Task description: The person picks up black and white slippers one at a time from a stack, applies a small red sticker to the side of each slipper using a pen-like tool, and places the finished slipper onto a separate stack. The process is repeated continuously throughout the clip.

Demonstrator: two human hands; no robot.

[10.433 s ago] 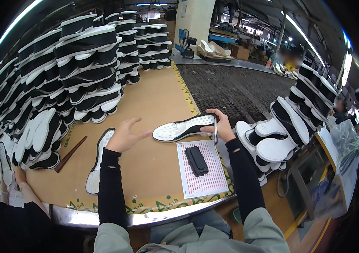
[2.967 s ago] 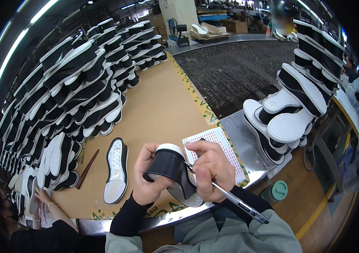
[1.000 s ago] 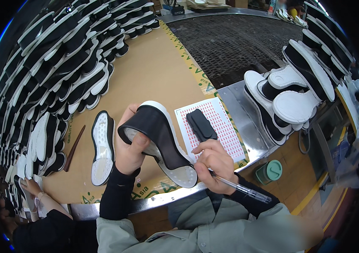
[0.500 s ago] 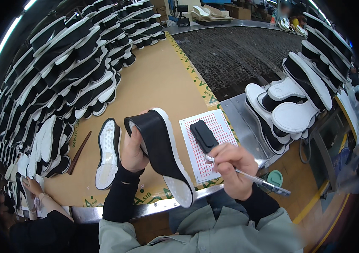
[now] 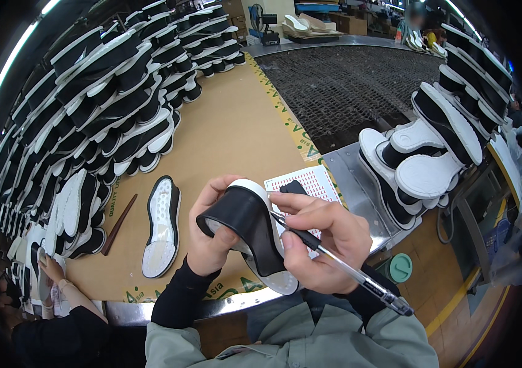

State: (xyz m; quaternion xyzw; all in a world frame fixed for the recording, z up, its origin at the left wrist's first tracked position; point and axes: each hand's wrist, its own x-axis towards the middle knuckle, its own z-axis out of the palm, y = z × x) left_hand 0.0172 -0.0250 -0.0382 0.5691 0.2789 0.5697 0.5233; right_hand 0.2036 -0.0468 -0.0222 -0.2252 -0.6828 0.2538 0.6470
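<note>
— Now that the right hand [image 5: 328, 242] has come back to the sole [image 5: 245, 214], what do we see there?

— We see it pinching a clear pen [image 5: 353, 279] between thumb and fingers, its tip at the side wall by the white edge; whether it touches, we cannot tell; half a second ago it was over by the dark case [image 5: 293, 187], off the sole.

— And our left hand [image 5: 207, 236]?

— It grips the sole by the thick end, thumb on one face, fingers round the other, held above the surface [image 5: 224, 135]; that end now faces the pen, so we judge the work is back on the side wall.

— Further out?

— The case lies on a red-marked sheet [image 5: 320, 179], partly hidden by our right hand; a second sole [image 5: 161, 227] lies well to the left, then a brown tapered tool [image 5: 119, 225]; stacked soles [image 5: 95, 92] rise beyond.
</note>
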